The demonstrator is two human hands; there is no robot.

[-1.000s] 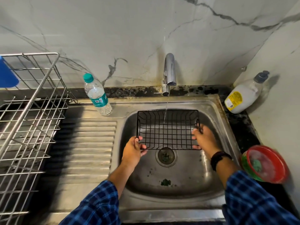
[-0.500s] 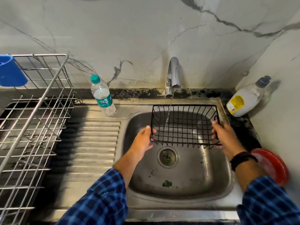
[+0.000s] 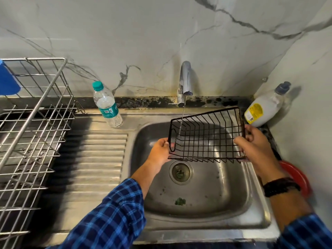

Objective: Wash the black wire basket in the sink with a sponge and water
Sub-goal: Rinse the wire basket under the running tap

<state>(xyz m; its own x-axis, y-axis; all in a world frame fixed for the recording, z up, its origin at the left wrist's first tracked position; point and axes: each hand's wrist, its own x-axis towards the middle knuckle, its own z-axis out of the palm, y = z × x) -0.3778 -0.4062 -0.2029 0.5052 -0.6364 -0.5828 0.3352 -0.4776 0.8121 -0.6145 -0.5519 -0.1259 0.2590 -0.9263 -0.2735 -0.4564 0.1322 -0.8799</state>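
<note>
Left hand (image 3: pixel 159 151) and right hand (image 3: pixel 251 142) grip the tilted black wire basket (image 3: pixel 206 137) under the tap stream (image 3: pixel 181 121), above the sink (image 3: pixel 206 220)

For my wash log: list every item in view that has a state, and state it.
black wire basket: held above the sink, tilted, water running through it
tap: running
left hand: grips the basket's left end
right hand: grips its right end
water bottle: upright, capped
soap bottle: leaning, capped
sink: drain unplugged, green scraps inside
</note>
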